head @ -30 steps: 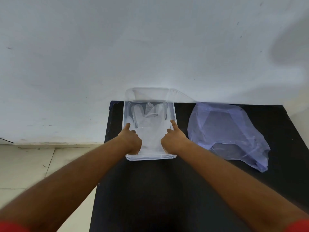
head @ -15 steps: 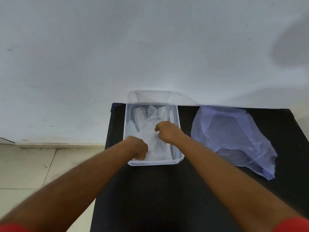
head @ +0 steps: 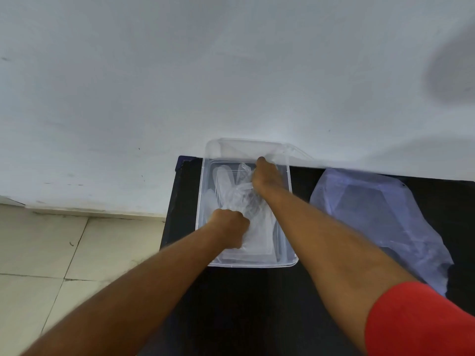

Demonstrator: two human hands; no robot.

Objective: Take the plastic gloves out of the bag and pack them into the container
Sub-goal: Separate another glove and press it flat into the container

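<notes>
Black table against a white wall; tiled floor at left. We recorded one clear container on the table, its lid propped behind. Plastic gloves lay inside it. Our left hand, clenched, pressed their near end; our right hand pinched their finger end. One bluish bag lay just right of the container.
</notes>
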